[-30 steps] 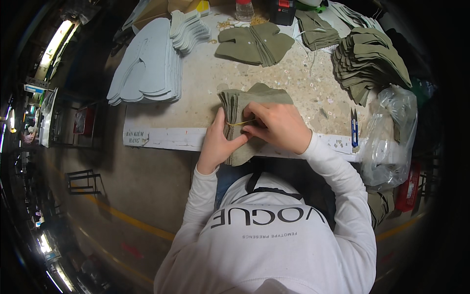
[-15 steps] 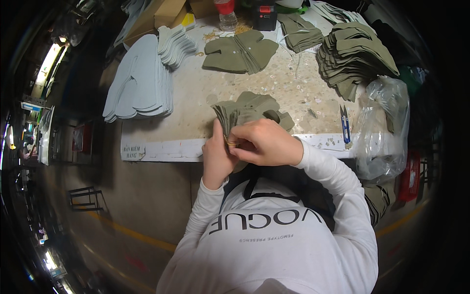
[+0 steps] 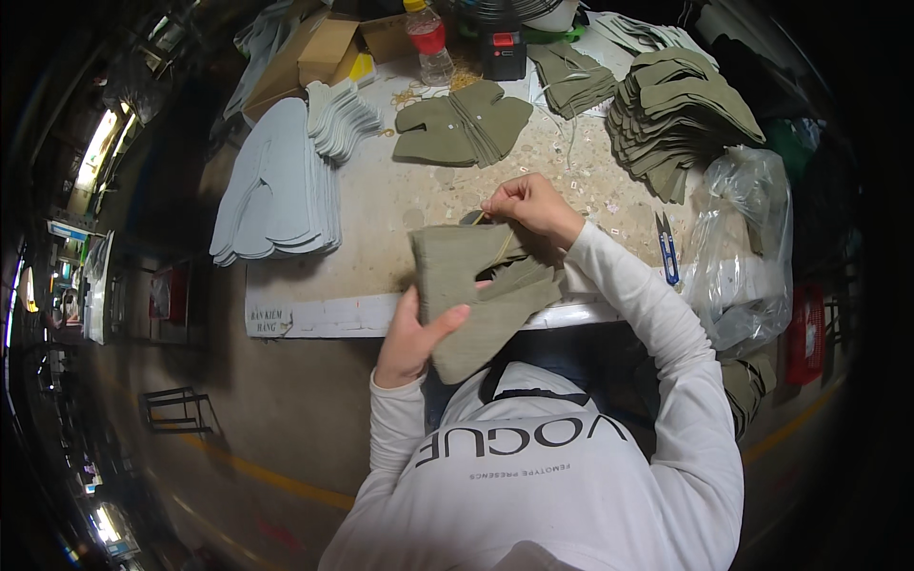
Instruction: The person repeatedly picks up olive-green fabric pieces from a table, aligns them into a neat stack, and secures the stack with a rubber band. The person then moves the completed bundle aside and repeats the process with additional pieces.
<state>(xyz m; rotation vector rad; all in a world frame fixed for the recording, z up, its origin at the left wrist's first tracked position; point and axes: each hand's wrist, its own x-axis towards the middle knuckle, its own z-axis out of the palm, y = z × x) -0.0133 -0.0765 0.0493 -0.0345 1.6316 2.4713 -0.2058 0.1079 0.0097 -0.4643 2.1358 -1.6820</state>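
A bundle of olive-green cut fabric pieces (image 3: 452,276) is held up over the table's front edge. My left hand (image 3: 407,341) grips its lower left side, the thumb lying across the front and the other fingers mostly hidden behind. At the bundle's top edge, my right hand (image 3: 541,206) pinches a thin yellowish rubber band (image 3: 479,218) and pulls it up. A thin yellow strand also crosses the bundle's upper right part, near a dark gap between the layers.
Pale grey cut pieces (image 3: 271,205) are stacked at the left. Further olive bundles (image 3: 462,124) and a tall olive pile (image 3: 681,114) lie beyond. Blue thread snips (image 3: 667,252) sit by a clear plastic bag (image 3: 743,247). A bottle (image 3: 430,48) and loose rubber bands (image 3: 465,76) are at the back.
The bundle has turned so its broad face shows. My right hand has moved up and away from my left, drawing the rubber band. My left hand has shifted lower on the bundle.
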